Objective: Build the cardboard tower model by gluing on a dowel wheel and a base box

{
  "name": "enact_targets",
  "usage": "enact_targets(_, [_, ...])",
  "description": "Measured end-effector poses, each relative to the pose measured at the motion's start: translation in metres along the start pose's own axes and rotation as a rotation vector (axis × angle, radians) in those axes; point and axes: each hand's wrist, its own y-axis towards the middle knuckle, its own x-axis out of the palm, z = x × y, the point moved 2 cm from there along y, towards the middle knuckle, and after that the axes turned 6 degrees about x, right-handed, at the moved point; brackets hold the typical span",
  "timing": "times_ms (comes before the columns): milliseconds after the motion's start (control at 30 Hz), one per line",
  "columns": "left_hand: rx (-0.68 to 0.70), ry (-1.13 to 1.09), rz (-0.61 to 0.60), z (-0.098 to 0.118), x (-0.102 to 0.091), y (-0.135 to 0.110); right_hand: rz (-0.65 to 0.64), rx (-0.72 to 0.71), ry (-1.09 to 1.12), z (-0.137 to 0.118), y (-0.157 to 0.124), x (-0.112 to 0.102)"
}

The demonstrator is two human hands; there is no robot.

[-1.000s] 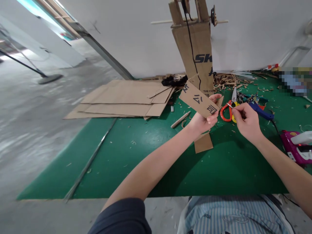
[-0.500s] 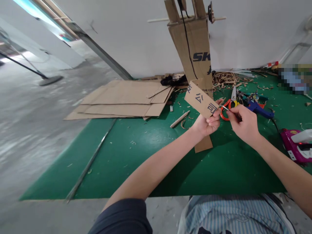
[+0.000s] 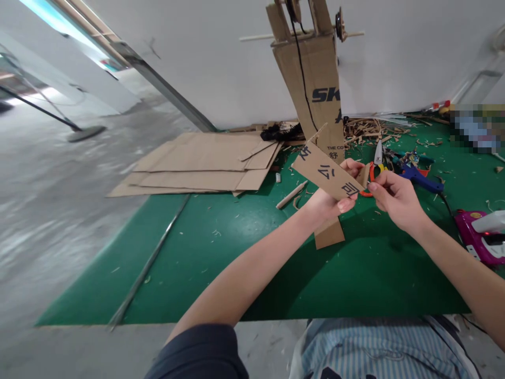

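With the left hand (image 3: 334, 202) curled around the cardboard (image 3: 324, 169) and the right hand (image 3: 396, 199) pinching a thin rod (image 3: 369, 183), gentle pressure suits best.

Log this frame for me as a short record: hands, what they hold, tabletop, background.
Left hand: gripping a printed, flat brown cardboard piece
Right hand: fingertips at that piece's right end, pinching a thin, mostly hidden item
Tabletop, left: stacked flat brown cardboard sheets; long thin grey strip
Tabletop, right: scissors with red-orange and yellow handles; blue corded tool; magenta-and-white device
Surface: green tabletop with scattered scraps
Background: tall brown cardboard structure marked "SK", before a white wall
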Motion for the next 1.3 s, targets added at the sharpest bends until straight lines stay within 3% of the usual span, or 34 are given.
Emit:
enact_targets(100, [0.019, 0.063, -0.111, 0.002, 0.004, -0.003, -0.252, 0.240, 0.324, 0.000, -0.001, -0.003])
enact_targets(200, [0.064, 0.043, -0.175, 0.002, 0.009, -0.006, -0.351, 0.338, 0.409, -0.002, -0.003, -0.006])
enact_targets(300, [0.058, 0.015, -0.153, 0.001, 0.010, -0.006, -0.242, 0.201, 0.299, -0.002, -0.002, -0.007])
enact_targets(533, [0.011, -0.148, 0.005, -0.007, 0.012, -0.003, 0.216, -0.335, -0.388, -0.003, -0.007, -0.006])
enact_targets(633, [0.001, -0.152, 0.066, -0.010, 0.012, -0.002, 0.285, -0.406, -0.520, -0.002, -0.009, -0.006])
enact_targets(733, [-0.016, -0.121, 0.094, -0.009, 0.012, -0.003, 0.204, -0.247, -0.384, 0.000, -0.006, -0.006])
enact_targets(933, [-0.009, -0.083, 0.009, -0.007, 0.010, -0.004, -0.155, 0.255, 0.268, 0.001, -0.003, -0.005])
enact_targets(1067, [-0.023, -0.046, -0.021, -0.011, 0.005, -0.004, -0.319, 0.512, 0.438, -0.002, -0.005, -0.005])
enact_targets(1167, [-0.033, -0.036, -0.050, -0.015, 0.003, -0.003, -0.358, 0.531, 0.474, -0.003, -0.006, -0.005])
enact_targets(1300, [-0.022, -0.033, -0.063, -0.018, 0.003, -0.003, -0.303, 0.377, 0.445, -0.001, -0.005, -0.003])
